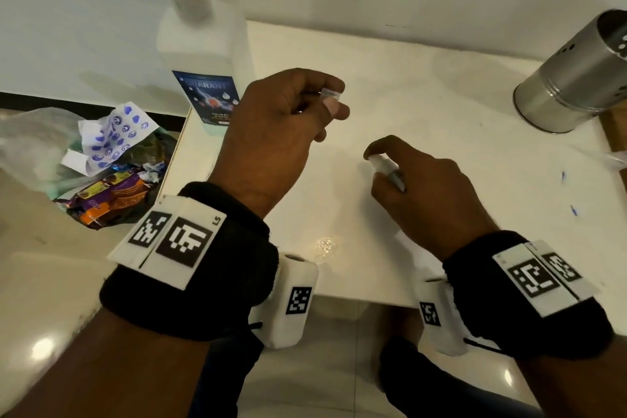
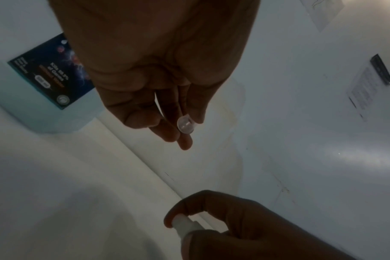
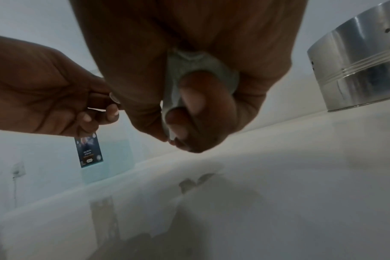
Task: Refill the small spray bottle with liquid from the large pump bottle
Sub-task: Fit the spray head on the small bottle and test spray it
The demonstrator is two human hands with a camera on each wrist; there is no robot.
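Note:
The large pump bottle (image 1: 203, 44), clear with a white pump and a blue label, stands at the table's back left; its label (image 2: 49, 75) also shows in the left wrist view, as does the bottle (image 3: 89, 149) in the right wrist view. My left hand (image 1: 325, 102) pinches a small clear cap (image 1: 329, 94) above the table, the same cap (image 2: 185, 124) showing between its fingertips. My right hand (image 1: 390, 166) grips the small spray bottle (image 1: 383, 163), its white nozzle poking out at the top. The bottle's body (image 3: 178, 73) sits wrapped in the fingers. The hands are apart.
A perforated steel canister (image 1: 573, 75) stands at the back right of the white table (image 1: 424, 85). Left of the table, a plastic bag of wrappers and a printed paper (image 1: 108, 159) lie lower down. A small wet patch (image 1: 324, 246) glints near the front edge.

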